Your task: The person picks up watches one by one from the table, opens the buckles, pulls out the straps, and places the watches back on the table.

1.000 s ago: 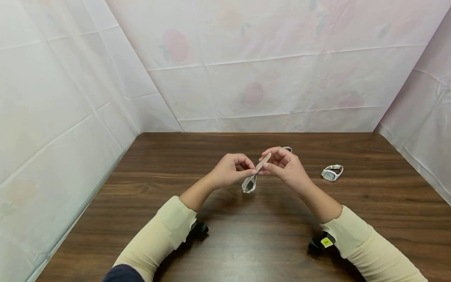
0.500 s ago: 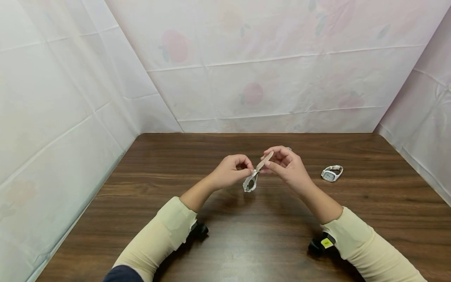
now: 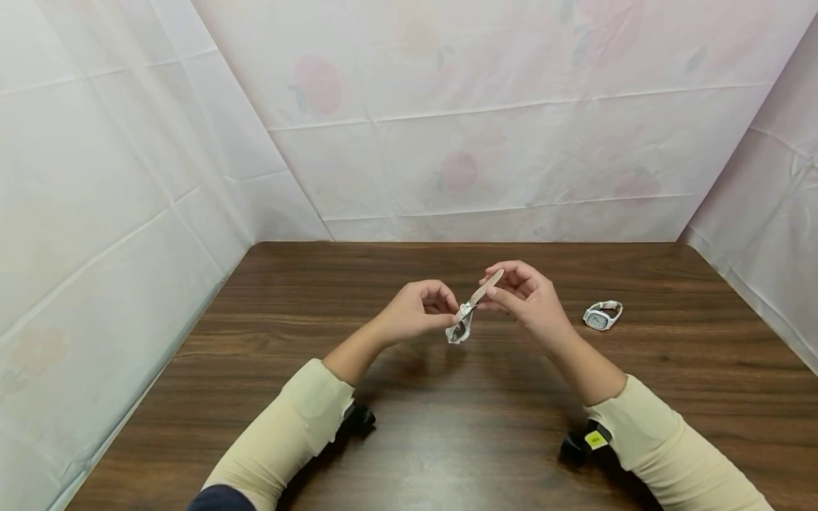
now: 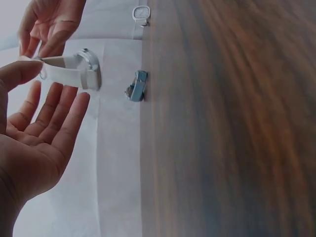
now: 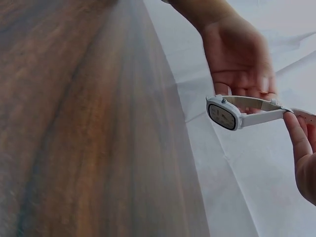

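Note:
A white wristwatch hangs above the table between both hands, its strap looped and its pale tail slanting up to the right. My left hand pinches the strap near the buckle with thumb and fingers. My right hand holds the strap's tail between thumb and fingertips. In the right wrist view, the watch's rounded white case faces outward, and the strap passes through the buckle. From the left wrist, the loop shows above the left hand's spread lower fingers.
Another white wristwatch lies on the brown wooden table to the right. A bluish-looking watch lies farther back, hidden in the head view behind the right hand. Pale printed sheets enclose the table's back and sides.
My right hand has moved slightly up and to the right with the strap's tail. The watch case has risen a little, and more strap shows between the hands.

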{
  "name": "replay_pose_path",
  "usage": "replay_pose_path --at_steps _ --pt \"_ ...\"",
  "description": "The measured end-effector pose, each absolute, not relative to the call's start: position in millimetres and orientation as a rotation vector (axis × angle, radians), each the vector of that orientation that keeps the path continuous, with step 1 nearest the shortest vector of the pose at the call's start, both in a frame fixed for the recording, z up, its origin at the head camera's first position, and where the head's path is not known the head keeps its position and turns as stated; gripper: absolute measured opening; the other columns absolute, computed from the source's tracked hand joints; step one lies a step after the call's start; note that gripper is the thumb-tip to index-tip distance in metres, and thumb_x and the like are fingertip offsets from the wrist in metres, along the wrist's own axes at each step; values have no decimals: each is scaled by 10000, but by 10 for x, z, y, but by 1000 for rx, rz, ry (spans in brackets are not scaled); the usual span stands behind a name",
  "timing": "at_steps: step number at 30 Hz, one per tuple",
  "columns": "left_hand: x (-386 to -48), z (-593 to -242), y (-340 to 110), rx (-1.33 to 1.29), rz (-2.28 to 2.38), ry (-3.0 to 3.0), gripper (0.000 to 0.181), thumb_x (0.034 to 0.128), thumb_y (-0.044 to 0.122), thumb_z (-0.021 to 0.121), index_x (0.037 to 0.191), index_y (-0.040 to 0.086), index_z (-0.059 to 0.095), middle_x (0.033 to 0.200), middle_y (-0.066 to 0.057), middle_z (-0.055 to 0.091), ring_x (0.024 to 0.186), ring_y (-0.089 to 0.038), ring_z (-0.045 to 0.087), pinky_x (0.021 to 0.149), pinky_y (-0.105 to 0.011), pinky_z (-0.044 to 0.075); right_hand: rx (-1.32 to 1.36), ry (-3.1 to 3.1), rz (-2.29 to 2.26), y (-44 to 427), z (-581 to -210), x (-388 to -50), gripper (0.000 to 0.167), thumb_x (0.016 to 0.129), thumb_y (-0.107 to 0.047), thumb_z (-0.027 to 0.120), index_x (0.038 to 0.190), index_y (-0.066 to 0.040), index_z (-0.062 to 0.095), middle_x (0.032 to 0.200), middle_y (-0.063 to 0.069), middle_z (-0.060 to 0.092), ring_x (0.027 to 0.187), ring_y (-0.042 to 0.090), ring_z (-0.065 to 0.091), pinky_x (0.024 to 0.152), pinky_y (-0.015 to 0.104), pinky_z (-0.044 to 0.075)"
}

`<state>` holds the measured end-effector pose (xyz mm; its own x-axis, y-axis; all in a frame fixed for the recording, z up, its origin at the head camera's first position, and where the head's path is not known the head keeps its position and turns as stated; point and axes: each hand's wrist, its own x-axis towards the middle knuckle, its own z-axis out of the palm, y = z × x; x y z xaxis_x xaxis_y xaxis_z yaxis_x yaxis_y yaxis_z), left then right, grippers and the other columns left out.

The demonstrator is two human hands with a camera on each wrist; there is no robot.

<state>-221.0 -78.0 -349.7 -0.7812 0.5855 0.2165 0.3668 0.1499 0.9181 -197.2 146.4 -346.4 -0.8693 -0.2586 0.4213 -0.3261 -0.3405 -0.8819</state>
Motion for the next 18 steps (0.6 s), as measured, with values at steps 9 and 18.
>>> replay_pose_path --at_steps 9,18 --pt "-2250 -3553 -829 941 1609 2281 295 781 2 800 1045 -30 674 935 -104 699 842 -184 673 790 -351 580 771 -1576 2485 1520 -3383 -2009 245 916 157 542 1114 25 598 994 132 640 871 206 659 754 382 591" --pt "-2242 -3580 -805 929 1665 2331 200 789 -46 766 979 -38 704 837 -116 704 736 -147 658 706 -304 587 739 -1533 2506 1522 -3369 -2002 247 918 156 536 1119 26 597 995 137 639 868 205 646 736 369 595"
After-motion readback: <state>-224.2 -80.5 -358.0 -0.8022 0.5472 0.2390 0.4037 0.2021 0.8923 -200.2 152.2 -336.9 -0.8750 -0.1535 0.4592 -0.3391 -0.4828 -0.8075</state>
